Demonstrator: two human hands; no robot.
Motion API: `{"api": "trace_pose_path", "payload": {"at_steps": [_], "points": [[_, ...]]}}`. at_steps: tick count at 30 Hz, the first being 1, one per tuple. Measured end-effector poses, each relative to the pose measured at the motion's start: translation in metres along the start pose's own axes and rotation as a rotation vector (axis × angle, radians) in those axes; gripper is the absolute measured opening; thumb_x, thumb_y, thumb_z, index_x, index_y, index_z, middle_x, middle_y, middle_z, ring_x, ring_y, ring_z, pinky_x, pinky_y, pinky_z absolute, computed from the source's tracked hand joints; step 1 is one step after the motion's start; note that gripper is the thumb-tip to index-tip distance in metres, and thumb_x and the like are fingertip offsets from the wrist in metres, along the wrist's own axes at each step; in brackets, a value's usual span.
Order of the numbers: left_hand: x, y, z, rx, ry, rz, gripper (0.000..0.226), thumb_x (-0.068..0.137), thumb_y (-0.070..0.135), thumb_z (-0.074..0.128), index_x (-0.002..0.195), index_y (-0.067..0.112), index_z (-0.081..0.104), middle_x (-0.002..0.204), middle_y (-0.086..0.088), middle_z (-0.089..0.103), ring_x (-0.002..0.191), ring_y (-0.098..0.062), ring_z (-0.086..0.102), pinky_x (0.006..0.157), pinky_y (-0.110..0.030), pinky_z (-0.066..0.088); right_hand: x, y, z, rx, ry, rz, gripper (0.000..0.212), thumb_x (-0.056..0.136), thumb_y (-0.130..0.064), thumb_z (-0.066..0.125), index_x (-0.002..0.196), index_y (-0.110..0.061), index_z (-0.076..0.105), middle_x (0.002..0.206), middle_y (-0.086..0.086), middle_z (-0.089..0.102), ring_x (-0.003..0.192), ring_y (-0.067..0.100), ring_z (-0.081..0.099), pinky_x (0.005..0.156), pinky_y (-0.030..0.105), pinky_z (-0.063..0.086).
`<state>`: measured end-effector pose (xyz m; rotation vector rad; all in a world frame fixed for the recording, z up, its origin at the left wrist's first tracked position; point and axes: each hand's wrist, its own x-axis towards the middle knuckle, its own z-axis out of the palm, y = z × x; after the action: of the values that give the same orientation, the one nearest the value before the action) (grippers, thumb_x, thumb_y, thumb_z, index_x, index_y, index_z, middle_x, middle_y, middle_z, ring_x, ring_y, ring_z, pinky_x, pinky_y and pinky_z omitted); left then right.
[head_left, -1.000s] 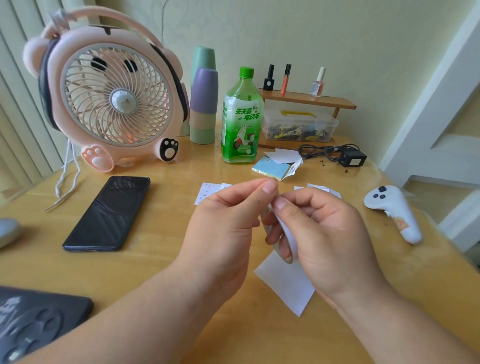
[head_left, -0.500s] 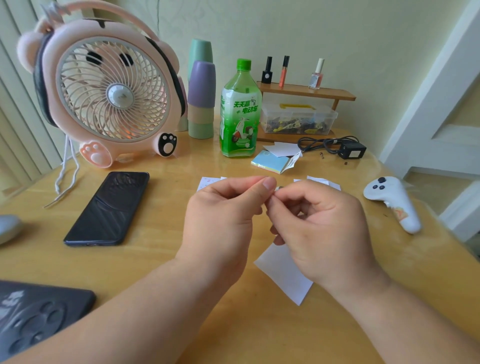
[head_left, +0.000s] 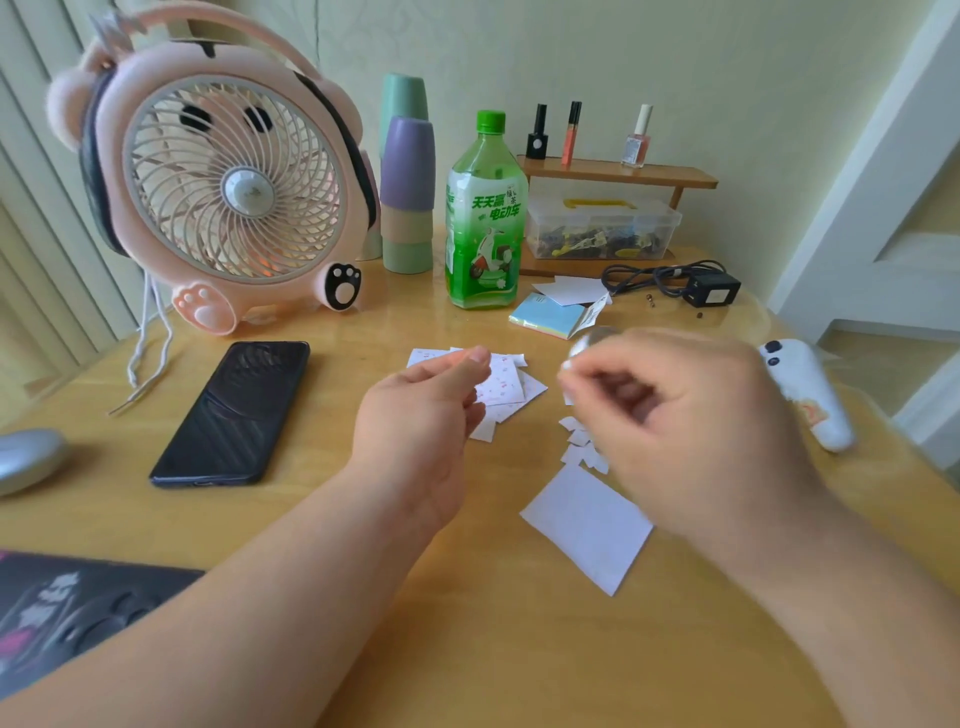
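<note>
Head view: my left hand (head_left: 431, 410) hovers with thumb pinched to forefinger, on what I cannot tell. The sticker sheets (head_left: 501, 387) lie on the bench (head_left: 519, 649) just beyond its fingertips. My right hand (head_left: 675, 415), blurred, is curled round a small shiny tool (head_left: 592, 343), and cut scraps (head_left: 582, 452) lie beneath it. I judge I'm mid-trimming, and next the hands must meet again, steadied.

On the green bottle (head_left: 485, 234), large white Chinese characters read 天天赢 above 电动车, with smaller characters 绿茶 beside them. The pink print on the paper slips (head_left: 501, 384) is too small to read.
</note>
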<state>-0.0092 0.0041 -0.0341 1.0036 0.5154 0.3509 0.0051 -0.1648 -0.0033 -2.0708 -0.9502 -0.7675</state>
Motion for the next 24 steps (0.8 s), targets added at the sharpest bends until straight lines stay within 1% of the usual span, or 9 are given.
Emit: {"api": "trace_pose_path", "payload": {"at_steps": [2, 4, 6, 8, 10, 16, 19, 22, 24], "points": [[-0.006, -0.002, 0.002, 0.074, -0.04, 0.016, 0.004, 0.085, 0.018, 0.081, 0.087, 0.016, 0.078, 0.087, 0.003, 0.075, 0.08, -0.012, 0.062, 0.074, -0.027, 0.05, 0.004, 0.015, -0.014, -0.072, -0.027, 0.23, 0.018, 0.085, -0.009, 0.076, 0.073, -0.022, 0.072, 0.061, -0.008, 0.064, 0.063, 0.012, 0.06, 0.057, 0.022, 0.047], [-0.013, -0.005, 0.005, 0.16, -0.098, 0.045, 0.005, 0.087, 0.021, 0.08, 0.082, 0.02, 0.08, 0.086, 0.006, 0.076, 0.081, -0.012, 0.063, 0.073, -0.027, 0.05, 0.007, 0.028, -0.024, -0.138, -0.097, 0.443, 0.014, 0.087, -0.02, 0.076, 0.076, -0.024, 0.069, 0.065, -0.006, 0.066, 0.059, 0.013, 0.064, 0.062, 0.032, 0.055], [-0.017, -0.008, 0.008, 0.246, -0.145, 0.067, 0.004, 0.088, 0.023, 0.08, 0.085, 0.019, 0.08, 0.077, 0.01, 0.074, 0.075, -0.01, 0.061, 0.074, -0.028, 0.05, 0.01, 0.035, -0.031, -0.216, -0.169, 0.56, 0.008, 0.088, -0.026, 0.074, 0.092, -0.027, 0.067, 0.07, -0.003, 0.068, 0.069, 0.025, 0.069, 0.067, 0.042, 0.059], [-0.02, -0.009, 0.008, 0.293, -0.178, 0.086, 0.004, 0.088, 0.023, 0.079, 0.086, 0.019, 0.079, 0.072, 0.01, 0.073, 0.069, -0.011, 0.059, 0.075, -0.029, 0.051, 0.013, 0.038, -0.032, -0.341, -0.317, 0.633, 0.058, 0.088, -0.028, 0.073, 0.138, -0.038, 0.044, 0.074, -0.003, 0.068, 0.079, 0.026, 0.068, 0.076, 0.046, 0.059], [-0.02, -0.008, 0.009, 0.308, -0.181, 0.109, 0.005, 0.088, 0.021, 0.078, 0.084, 0.019, 0.078, 0.072, 0.009, 0.073, 0.066, -0.011, 0.059, 0.075, -0.029, 0.051, 0.01, 0.038, -0.032, -0.511, -0.478, 0.652, 0.091, 0.089, -0.03, 0.072, 0.154, -0.038, 0.01, 0.075, -0.005, 0.065, 0.08, 0.023, 0.067, 0.081, 0.045, 0.059], [-0.018, -0.004, 0.008, 0.352, -0.177, 0.118, 0.005, 0.09, 0.023, 0.077, 0.085, 0.021, 0.077, 0.072, 0.011, 0.072, 0.066, -0.01, 0.061, 0.077, -0.032, 0.055, 0.008, 0.039, -0.027, -0.612, -0.726, 0.701, 0.066, 0.083, -0.045, 0.075, 0.141, -0.041, 0.043, 0.107, -0.009, 0.066, 0.097, 0.02, 0.063, 0.084, 0.037, 0.055], [-0.021, -0.008, 0.008, 0.556, -0.192, 0.177, 0.005, 0.092, 0.031, 0.074, 0.089, 0.028, 0.076, 0.079, 0.015, 0.072, 0.07, -0.006, 0.063, 0.063, -0.018, 0.051, 0.007, 0.038, -0.026, -0.608, -0.763, 0.746, 0.054, 0.077, -0.058, 0.076, 0.122, -0.039, 0.055, 0.108, -0.013, 0.066, 0.097, 0.016, 0.062, 0.082, 0.032, 0.054], [-0.027, -0.011, 0.01, 0.705, -0.251, 0.258, 0.007, 0.096, 0.035, 0.068, 0.1, 0.036, 0.074, 0.089, 0.017, 0.071, 0.072, 0.002, 0.06, 0.061, -0.012, 0.045, 0.008, 0.038, -0.027, -0.522, -0.601, 0.706, 0.034, 0.08, -0.058, 0.074, 0.102, -0.034, 0.063, 0.089, -0.012, 0.067, 0.084, 0.014, 0.063, 0.074, 0.032, 0.054], [-0.03, -0.012, 0.01, 0.738, -0.306, 0.289, 0.017, 0.097, 0.028, 0.065, 0.109, 0.039, 0.072, 0.095, 0.019, 0.069, 0.074, 0.007, 0.059, 0.057, -0.006, 0.043, 0.008, 0.035, -0.025, -0.21, -0.392, 0.672, 0.02, 0.086, -0.044, 0.074, 0.081, -0.026, 0.07, 0.066, -0.006, 0.066, 0.063, 0.007, 0.061, 0.06, 0.029, 0.048]]}}
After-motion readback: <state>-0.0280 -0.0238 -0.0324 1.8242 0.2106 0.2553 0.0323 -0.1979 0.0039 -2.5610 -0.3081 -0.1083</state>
